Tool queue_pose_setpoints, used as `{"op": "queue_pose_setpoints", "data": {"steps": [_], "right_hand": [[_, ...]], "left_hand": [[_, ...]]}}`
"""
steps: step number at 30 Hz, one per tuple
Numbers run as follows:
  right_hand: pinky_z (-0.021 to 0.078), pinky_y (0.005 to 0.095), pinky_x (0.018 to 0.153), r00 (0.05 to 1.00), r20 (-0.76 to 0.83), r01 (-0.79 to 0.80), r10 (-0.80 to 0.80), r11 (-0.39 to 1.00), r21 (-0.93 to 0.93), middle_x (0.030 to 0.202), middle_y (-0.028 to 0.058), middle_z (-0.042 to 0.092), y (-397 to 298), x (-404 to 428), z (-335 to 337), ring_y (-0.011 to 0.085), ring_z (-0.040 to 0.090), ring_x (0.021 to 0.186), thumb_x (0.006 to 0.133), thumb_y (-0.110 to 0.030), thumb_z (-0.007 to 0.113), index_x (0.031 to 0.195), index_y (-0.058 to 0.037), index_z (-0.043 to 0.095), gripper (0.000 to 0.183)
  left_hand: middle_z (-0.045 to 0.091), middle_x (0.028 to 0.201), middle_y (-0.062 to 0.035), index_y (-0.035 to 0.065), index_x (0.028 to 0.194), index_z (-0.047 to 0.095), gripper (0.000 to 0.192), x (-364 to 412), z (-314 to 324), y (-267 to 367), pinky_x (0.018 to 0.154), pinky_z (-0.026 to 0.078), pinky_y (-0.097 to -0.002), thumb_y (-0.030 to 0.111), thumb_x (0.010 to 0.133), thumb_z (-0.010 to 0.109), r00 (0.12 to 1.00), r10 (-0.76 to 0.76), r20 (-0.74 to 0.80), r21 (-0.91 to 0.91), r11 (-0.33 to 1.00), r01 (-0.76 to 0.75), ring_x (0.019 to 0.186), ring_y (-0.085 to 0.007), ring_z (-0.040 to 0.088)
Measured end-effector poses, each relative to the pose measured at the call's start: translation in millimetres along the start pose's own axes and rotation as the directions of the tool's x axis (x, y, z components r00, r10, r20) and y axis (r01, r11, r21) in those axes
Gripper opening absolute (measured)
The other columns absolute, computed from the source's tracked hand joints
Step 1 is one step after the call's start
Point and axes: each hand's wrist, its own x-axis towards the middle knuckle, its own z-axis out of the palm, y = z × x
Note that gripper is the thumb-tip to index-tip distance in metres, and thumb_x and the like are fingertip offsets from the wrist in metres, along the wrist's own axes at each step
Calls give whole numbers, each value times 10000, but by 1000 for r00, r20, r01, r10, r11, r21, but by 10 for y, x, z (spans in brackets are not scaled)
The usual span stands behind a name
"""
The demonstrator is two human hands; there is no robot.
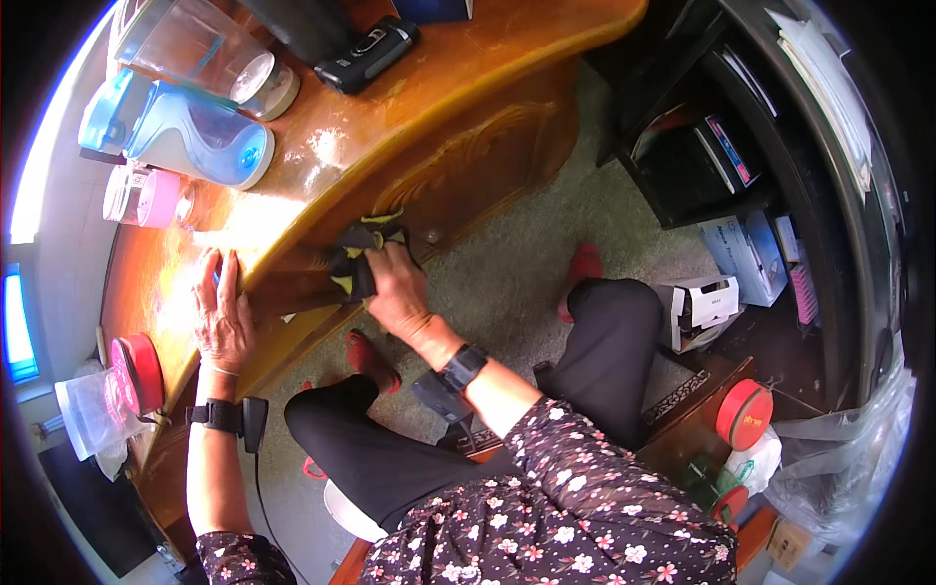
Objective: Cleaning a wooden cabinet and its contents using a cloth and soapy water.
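My right hand (398, 289) grips a bunched dark cloth (355, 263) with yellow-green edges or lining. It presses the cloth against the carved wooden front (468, 168) of the table, below the tabletop edge. My left hand (221, 322) rests palm down on the glossy orange-brown wooden tabletop (292, 175), near its curved edge, holding nothing I can make out. A small bit of blue shows by its fingers. Both wrists wear black straps with a small device.
On the tabletop are a blue-and-clear jug (201, 135), a clear container (197, 51), a pink-lidded jar (150, 196), a black device (369, 55) and a red-lidded tub (135, 373). A black shelf unit (797, 183) and a white box (706, 307) stand right. A cable (267, 504) hangs from the left wrist.
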Motion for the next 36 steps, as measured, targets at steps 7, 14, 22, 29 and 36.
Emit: {"op": "queue_pose_setpoints", "data": {"steps": [7, 14, 22, 29, 36], "right_hand": [[452, 456, 801, 877, -477, 0, -54, 994, -113, 976, 177, 494, 117, 984, -1082, 365, 508, 964, 624, 77, 601, 1167, -18, 495, 561], [409, 444, 890, 801, -599, -128, -12, 973, -192, 1032, 202, 500, 1492, 1132, -1168, 367, 479, 1026, 661, 51, 647, 1188, 24, 466, 557], [443, 390, 857, 528, -567, -668, 633, 721, 183, 1070, 209, 579, 2461, 246, 47, 340, 570, 960, 771, -34, 639, 1101, 79, 496, 378], [405, 365, 911, 512, -244, -615, 823, 550, 565, 1122, 171, 544, 731, 179, 455, 228, 522, 1027, 829, -37, 581, 1176, 111, 448, 400], [277, 406, 1058, 629, -476, -650, 614, 752, 111, 1242, 305, 421, 935, 328, 323, 382, 417, 1199, 845, -86, 604, 1300, 170, 238, 637]], "left_hand": [[356, 1393, -219, 67, 1389, 384, 515, -48, 31, -52, 1059, 288, -481, 121, 881, 448, 997, -64, 37, 11, 998, 63, 1271, -394, 367], [353, 1395, -239, 44, 1390, 371, 488, -35, 92, -101, 1058, 278, -496, 154, 916, 404, 1000, 3, 8, -8, 1000, -3, 1279, -400, 360], [363, 1399, -240, 32, 1383, 376, 469, -11, 108, -98, 1059, 285, -494, 151, 930, 359, 1000, 19, 3, 34, 999, -19, 1298, -395, 361], [343, 1419, -234, 53, 1397, 350, 456, -110, 93, -196, 1064, 272, -494, 158, 953, 337, 999, 22, 25, 51, 998, -23, 1301, -403, 357], [337, 1401, -247, 0, 1389, 337, 462, -92, 93, -190, 1079, 263, -472, 208, 976, 320, 998, -1, 59, 19, 1000, -1, 1289, -394, 349]]}}
